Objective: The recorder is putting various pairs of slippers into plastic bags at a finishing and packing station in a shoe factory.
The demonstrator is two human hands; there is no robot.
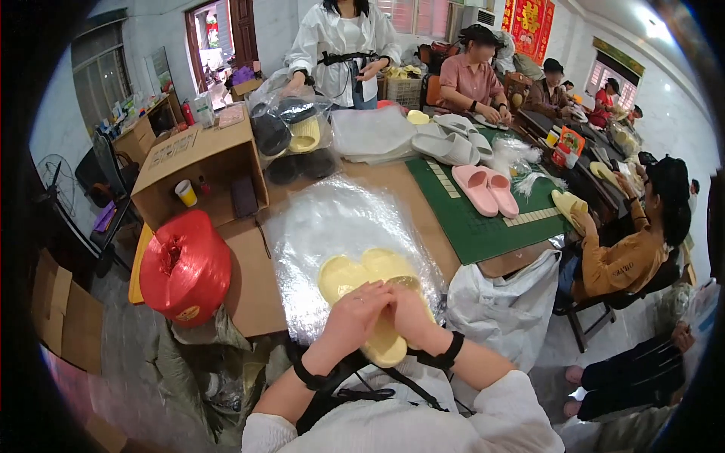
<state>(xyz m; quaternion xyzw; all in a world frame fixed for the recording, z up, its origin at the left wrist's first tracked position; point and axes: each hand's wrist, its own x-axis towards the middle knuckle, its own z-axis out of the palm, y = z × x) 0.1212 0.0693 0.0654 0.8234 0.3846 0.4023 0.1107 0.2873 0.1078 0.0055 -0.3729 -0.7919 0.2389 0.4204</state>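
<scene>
Slippers [341, 277], pale yellow, rounded and rubbery-looking, lie before me, partly on glossy clear sheets of thin plastic [325, 219]. My left hand [358, 311] and right hand [411, 311] meet over them, fingers partly curled, grip unclear; I judge this positioning, the next move calling for the pair kept together

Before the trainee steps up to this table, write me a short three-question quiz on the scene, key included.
1. Multiple choice: what colour are the slippers under the person's left hand and right hand? A: pink. B: pale yellow. C: grey.
2. True or false: the big red roll is to the left of both hands.
3. Fill in the blank: the pink slippers rest on a ____ mat.

Key: 1. B. 2. True. 3. Green.
</scene>
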